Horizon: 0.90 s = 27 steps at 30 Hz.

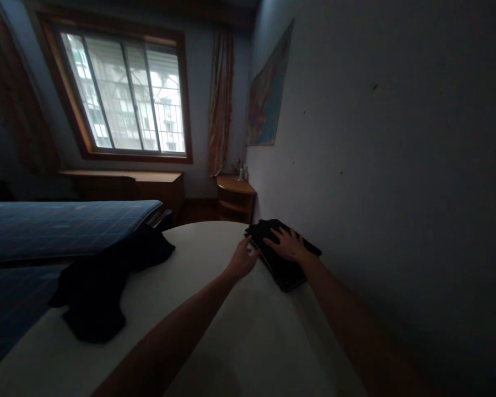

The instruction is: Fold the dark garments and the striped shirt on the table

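A folded black garment (279,262) lies at the far right side of the white round table (215,331), close to the wall. My right hand (287,243) rests on top of it, open, with its fingers spread flat. At the garment's left edge, my left hand (243,258) has its fingers curled and closed on the cloth. A second dark garment (103,281) lies loose and crumpled at the table's left side, apart from both hands. The dim light hides what kind of clothing each one is.
Left of the table is a bed with a blue plaid mattress (66,223). Along the right runs a bare wall (397,182) with a map (268,94). A wooden corner shelf (236,186) and a low wooden desk (149,176) stand beyond, near the window (128,94).
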Available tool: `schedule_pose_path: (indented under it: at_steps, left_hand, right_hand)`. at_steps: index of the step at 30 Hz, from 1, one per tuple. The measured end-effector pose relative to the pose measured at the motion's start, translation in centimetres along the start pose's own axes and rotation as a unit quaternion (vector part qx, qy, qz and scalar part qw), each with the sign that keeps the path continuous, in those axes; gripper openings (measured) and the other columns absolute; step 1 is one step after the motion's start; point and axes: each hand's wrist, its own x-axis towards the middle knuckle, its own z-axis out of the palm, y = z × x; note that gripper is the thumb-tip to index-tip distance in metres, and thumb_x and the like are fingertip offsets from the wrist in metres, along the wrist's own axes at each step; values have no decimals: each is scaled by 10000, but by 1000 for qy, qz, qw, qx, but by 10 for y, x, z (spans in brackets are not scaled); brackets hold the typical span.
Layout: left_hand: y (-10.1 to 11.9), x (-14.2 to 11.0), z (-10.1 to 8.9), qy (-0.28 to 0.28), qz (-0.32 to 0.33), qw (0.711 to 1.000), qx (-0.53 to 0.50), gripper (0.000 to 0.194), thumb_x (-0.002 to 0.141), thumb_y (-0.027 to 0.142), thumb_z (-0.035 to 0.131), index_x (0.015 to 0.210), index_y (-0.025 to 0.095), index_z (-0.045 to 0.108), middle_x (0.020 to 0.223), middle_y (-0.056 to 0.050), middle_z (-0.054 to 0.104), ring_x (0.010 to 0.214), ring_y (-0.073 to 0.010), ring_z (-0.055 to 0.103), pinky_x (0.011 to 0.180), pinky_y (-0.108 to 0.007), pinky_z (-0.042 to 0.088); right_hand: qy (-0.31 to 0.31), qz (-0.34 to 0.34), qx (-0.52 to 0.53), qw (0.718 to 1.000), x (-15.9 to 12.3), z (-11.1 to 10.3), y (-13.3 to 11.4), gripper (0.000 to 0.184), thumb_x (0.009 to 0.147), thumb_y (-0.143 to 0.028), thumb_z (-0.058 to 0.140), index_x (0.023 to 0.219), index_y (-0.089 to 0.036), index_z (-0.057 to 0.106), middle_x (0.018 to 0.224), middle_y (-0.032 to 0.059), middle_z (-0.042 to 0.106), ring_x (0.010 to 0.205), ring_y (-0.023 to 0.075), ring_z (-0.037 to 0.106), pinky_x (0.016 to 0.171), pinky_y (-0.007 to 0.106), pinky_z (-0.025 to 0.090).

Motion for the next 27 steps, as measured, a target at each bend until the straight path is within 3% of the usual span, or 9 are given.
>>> schedule_pose_path:
  at_steps: [4,6,9,13,16,18,20,23,27]
  left_hand:
    - [0,-46,-54,15,32,992,117,599,781,162,685,1357,171,522,1525,-174,355,1361,-318,411,1153,-490,300]
    - [1,-67,-85,9,90,951,295,577,833,192,617,1395,183,484,1546,-162,334,1380,-310,389,1130,-497,340]
    - [7,-90,-133,56,109,878,463,531,888,205,530,1414,158,467,1535,-171,357,1399,-302,357,1131,-487,338]
    - [19,-114,-189,179,44,771,609,460,903,231,512,1353,153,561,1560,-185,304,1446,-367,244,1151,-526,250]
    - [23,-130,-219,222,-35,706,672,457,900,266,526,1346,181,583,1575,-197,265,1448,-442,179,1119,-592,220]
    - [21,-139,-234,237,-89,675,693,502,915,306,510,1406,201,523,1573,-217,251,1421,-474,225,1082,-623,236]
    - [16,-145,-245,236,-136,668,692,544,939,315,463,1467,190,439,1540,-252,294,1334,-471,388,1032,-610,308]
    - [10,-148,-258,172,-188,702,665,527,964,209,331,1481,144,405,1375,-265,505,1089,-401,617,883,-529,460]
    - [8,-144,-256,100,-181,719,663,544,946,80,244,1433,163,470,1251,-193,626,987,-326,673,797,-449,522]
  right_hand:
    - [-35,18,9,999,-5,6,2,845,833,-813,354,1490,-283,400,1579,122,311,1434,460,188,1088,690,159]
    - [-22,14,14,1000,-6,2,1,808,848,-791,362,1461,-270,445,1563,131,338,1419,440,237,1086,667,193]
    - [60,-15,0,998,-16,-6,-12,650,909,-646,422,1383,-216,529,1515,140,411,1387,377,317,1113,583,215]
    - [172,-93,-2,981,-49,-3,-49,408,928,-354,471,1272,-167,586,1396,137,529,1312,292,414,1117,449,268]
    - [150,-144,-2,978,-79,12,-76,366,892,-282,508,1232,-187,604,1370,123,549,1274,289,444,1090,441,312]
    - [127,-158,9,979,-97,25,-88,348,877,-264,528,1206,-190,615,1377,119,545,1271,284,448,1077,440,335]
    - [110,-160,31,981,-113,39,-95,333,876,-252,531,1191,-194,618,1381,115,542,1278,272,450,1080,439,339]
    - [66,-173,64,981,-127,55,-96,332,890,-253,523,1203,-186,615,1376,117,549,1279,252,462,1088,430,339]
    - [21,-183,91,979,-130,67,-92,328,923,-268,493,1207,-162,618,1343,124,575,1272,239,478,1076,405,362]
